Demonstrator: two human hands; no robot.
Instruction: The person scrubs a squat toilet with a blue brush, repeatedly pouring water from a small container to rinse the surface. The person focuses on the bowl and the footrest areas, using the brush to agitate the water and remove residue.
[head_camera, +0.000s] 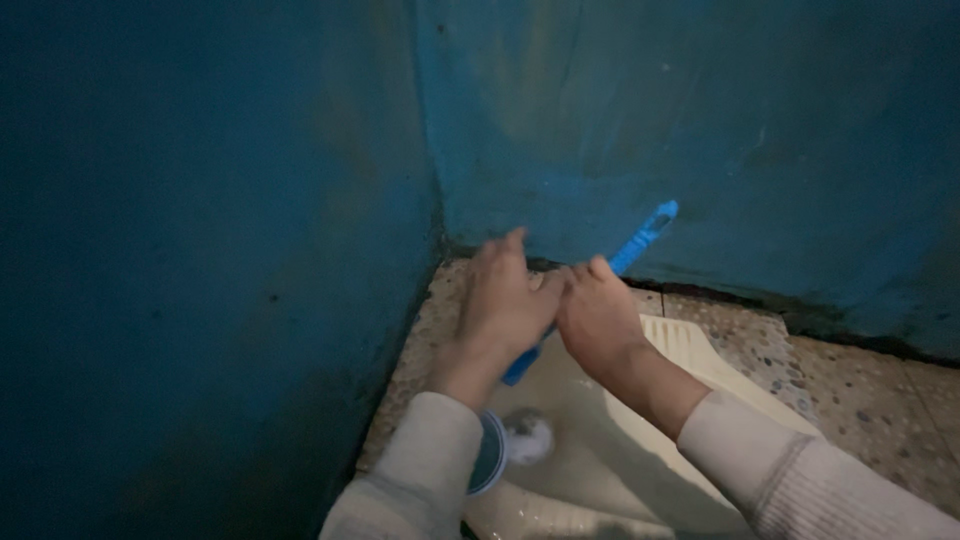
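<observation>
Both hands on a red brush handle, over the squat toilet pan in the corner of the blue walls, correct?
Not quite: the handle is blue, not red, as the head view shows. The rest holds: the left hand and the right hand both grip it, over the cream squat toilet pan in the corner of the blue walls.

Cream ribbed long sleeves, bare hands

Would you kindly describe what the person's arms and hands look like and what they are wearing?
Both arms wear long, cream-white knitted sleeves with ribbed cuffs ending at the wrists. The left hand and right hand are bare: no gloves, rings or watch show.
</observation>
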